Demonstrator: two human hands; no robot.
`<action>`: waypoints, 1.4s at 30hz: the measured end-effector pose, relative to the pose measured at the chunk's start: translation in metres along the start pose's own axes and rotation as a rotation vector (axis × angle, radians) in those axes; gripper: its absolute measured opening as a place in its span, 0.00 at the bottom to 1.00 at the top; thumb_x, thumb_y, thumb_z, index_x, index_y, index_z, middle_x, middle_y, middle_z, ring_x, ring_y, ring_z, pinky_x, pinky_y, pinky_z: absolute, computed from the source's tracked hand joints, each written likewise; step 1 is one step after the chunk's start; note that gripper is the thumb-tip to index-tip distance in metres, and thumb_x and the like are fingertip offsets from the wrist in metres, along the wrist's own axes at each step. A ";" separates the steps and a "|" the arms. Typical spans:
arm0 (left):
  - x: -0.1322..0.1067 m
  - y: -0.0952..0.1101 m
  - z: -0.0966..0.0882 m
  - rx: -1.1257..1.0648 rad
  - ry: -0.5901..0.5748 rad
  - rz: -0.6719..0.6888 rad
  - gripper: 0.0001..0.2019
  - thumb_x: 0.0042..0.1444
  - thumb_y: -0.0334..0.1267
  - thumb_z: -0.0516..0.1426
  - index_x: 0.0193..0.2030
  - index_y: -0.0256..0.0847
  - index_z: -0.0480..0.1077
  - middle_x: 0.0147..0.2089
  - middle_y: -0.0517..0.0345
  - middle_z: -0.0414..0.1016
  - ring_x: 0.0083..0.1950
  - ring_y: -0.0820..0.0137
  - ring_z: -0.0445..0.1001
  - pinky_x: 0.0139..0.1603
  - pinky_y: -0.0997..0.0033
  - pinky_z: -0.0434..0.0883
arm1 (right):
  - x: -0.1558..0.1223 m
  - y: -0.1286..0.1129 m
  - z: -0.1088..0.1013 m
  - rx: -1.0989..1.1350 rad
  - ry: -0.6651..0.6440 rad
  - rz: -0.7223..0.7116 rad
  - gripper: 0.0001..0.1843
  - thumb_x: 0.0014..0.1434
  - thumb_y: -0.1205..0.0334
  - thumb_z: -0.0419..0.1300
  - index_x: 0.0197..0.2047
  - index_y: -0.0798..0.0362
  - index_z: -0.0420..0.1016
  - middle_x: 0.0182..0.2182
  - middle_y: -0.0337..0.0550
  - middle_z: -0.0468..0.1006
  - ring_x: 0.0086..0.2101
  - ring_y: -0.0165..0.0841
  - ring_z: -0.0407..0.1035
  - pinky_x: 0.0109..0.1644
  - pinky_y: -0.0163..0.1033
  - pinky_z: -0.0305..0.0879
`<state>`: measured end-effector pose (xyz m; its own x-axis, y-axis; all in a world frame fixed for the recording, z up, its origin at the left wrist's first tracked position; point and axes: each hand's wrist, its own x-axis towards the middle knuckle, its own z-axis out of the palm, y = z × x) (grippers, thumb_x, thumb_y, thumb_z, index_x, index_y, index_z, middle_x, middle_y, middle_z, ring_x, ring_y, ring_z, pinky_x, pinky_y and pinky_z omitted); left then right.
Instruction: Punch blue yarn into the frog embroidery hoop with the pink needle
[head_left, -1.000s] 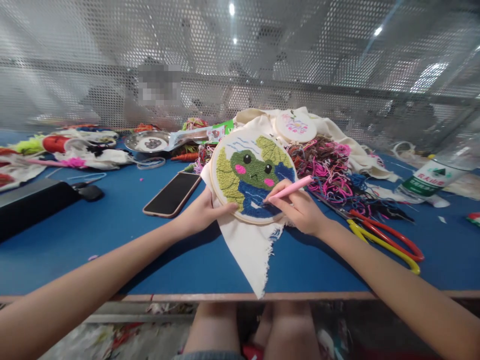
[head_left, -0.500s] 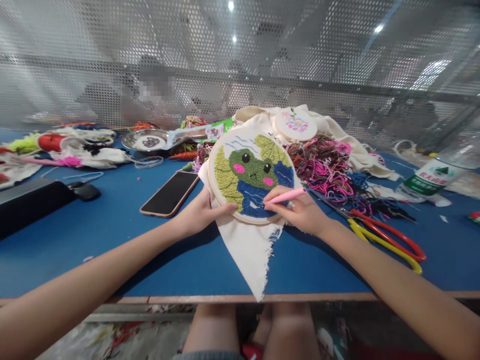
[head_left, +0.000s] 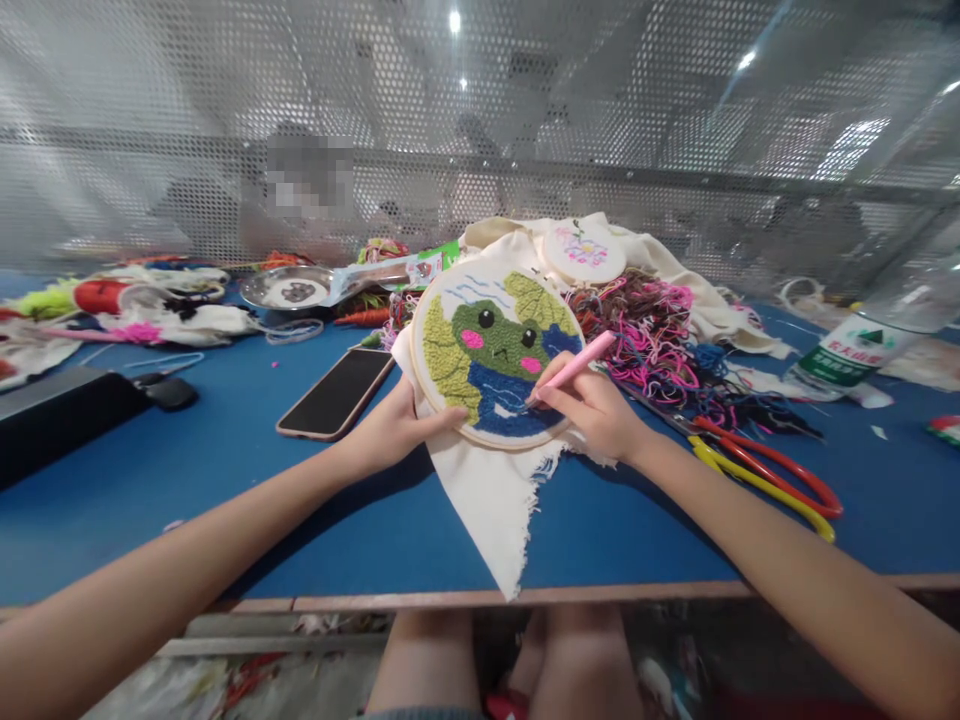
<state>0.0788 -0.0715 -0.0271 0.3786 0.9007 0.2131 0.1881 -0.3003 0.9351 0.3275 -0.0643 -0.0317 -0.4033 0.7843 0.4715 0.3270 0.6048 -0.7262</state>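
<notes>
A round embroidery hoop (head_left: 421, 372) stretches white cloth with a green frog (head_left: 499, 345), yellow-green leaves and a dark blue area worked in looped stitches. My left hand (head_left: 401, 425) is closed on the hoop's lower left rim, thumb on top and fingers hidden beneath. In my right hand (head_left: 592, 405) is a pink punch needle (head_left: 581, 357), pinched like a pen. Its tip meets the blue area near a small white patch at the lower right. A frayed corner of the cloth (head_left: 491, 510) hangs below the hoop to the table edge.
A phone (head_left: 337, 393) lies left of the hoop. Red and yellow-handled scissors (head_left: 765, 465) rest at the right, by tangled yarn (head_left: 645, 325) and a plastic bottle (head_left: 844, 350). Behind are a metal dish (head_left: 259, 290) and a smaller hoop (head_left: 585, 252). A perforated metal screen (head_left: 420, 190) stands at the back.
The pink punch needle has tipped from nearly flat to a steeper slant, its rear end higher. My right hand has turned with it. My left hand keeps its grip on the hoop.
</notes>
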 end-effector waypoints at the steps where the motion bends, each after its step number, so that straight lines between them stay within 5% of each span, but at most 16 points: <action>1: 0.000 -0.001 0.000 0.000 0.002 -0.006 0.24 0.50 0.43 0.62 0.52 0.37 0.65 0.58 0.47 0.68 0.57 0.58 0.69 0.59 0.59 0.67 | 0.000 0.000 0.000 -0.002 -0.005 0.003 0.08 0.62 0.59 0.52 0.35 0.53 0.68 0.33 0.42 0.72 0.35 0.32 0.69 0.40 0.39 0.65; 7: 0.002 -0.003 0.000 0.001 0.020 -0.013 0.25 0.49 0.43 0.62 0.53 0.37 0.64 0.58 0.48 0.69 0.56 0.58 0.69 0.59 0.59 0.67 | -0.001 0.002 -0.001 -0.078 -0.025 -0.029 0.06 0.62 0.61 0.53 0.36 0.53 0.69 0.34 0.42 0.72 0.35 0.32 0.69 0.40 0.39 0.65; 14: -0.001 0.001 0.001 -0.007 0.007 -0.021 0.24 0.50 0.41 0.62 0.52 0.36 0.65 0.58 0.47 0.69 0.56 0.58 0.69 0.58 0.60 0.67 | 0.003 0.002 -0.006 -0.070 -0.060 -0.228 0.03 0.55 0.61 0.62 0.33 0.52 0.74 0.33 0.41 0.77 0.37 0.34 0.71 0.44 0.42 0.67; 23: -0.001 -0.001 -0.001 0.049 0.029 0.004 0.25 0.49 0.43 0.62 0.53 0.37 0.64 0.57 0.48 0.70 0.56 0.58 0.69 0.59 0.58 0.66 | 0.008 0.006 -0.002 0.171 -0.040 0.145 0.06 0.54 0.60 0.61 0.32 0.53 0.70 0.28 0.39 0.75 0.31 0.32 0.72 0.38 0.40 0.70; 42: 0.000 -0.002 -0.001 0.040 0.021 -0.011 0.25 0.48 0.45 0.62 0.52 0.38 0.65 0.58 0.47 0.69 0.57 0.56 0.69 0.60 0.56 0.65 | 0.003 0.000 -0.006 0.026 -0.077 0.074 0.07 0.59 0.60 0.56 0.34 0.54 0.70 0.34 0.42 0.70 0.35 0.32 0.70 0.41 0.38 0.68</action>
<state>0.0770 -0.0708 -0.0289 0.3574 0.9103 0.2089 0.2285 -0.3021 0.9255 0.3309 -0.0611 -0.0270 -0.4434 0.8133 0.3768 0.3363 0.5406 -0.7711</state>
